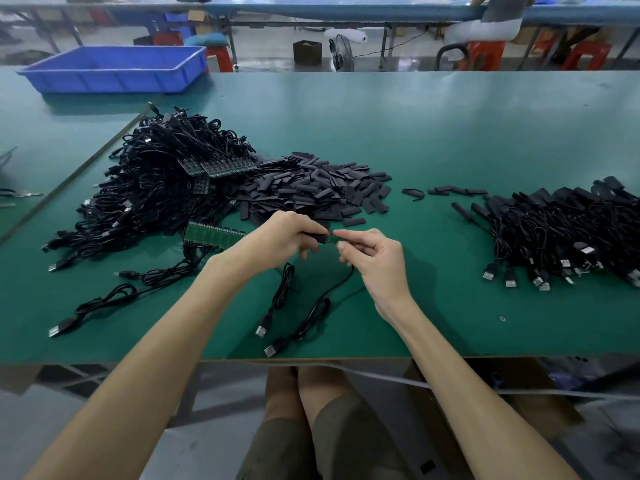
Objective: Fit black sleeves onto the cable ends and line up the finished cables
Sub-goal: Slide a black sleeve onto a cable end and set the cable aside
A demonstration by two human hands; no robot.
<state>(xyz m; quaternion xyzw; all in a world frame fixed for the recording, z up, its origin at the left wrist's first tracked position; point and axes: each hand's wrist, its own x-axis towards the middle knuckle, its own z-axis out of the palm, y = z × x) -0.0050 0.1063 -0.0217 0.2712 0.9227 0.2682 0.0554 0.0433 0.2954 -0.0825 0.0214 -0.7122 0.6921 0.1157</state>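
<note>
We see little of small green board (333,239): only short stretch shows between fingertips, rest hidden. Left hand (284,237) closed on black sleeve (316,236), right hand (372,252) pinching board end; we can't tell how far sleeve is on. Its cable (311,315) trails down to table (450,133) edge. Loose sleeve heap (311,188) behind hands, unfinished cable tangle (156,188) far left, finished cables (568,230) right, partly cut off. Blue bin (114,69) at back left.

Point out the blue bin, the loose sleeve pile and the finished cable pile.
blue bin (114,79): head view, on its front wall.
loose sleeve pile (311,188): head view, middle of the heap.
finished cable pile (568,230): head view, on the tangled cords at its centre.
</note>
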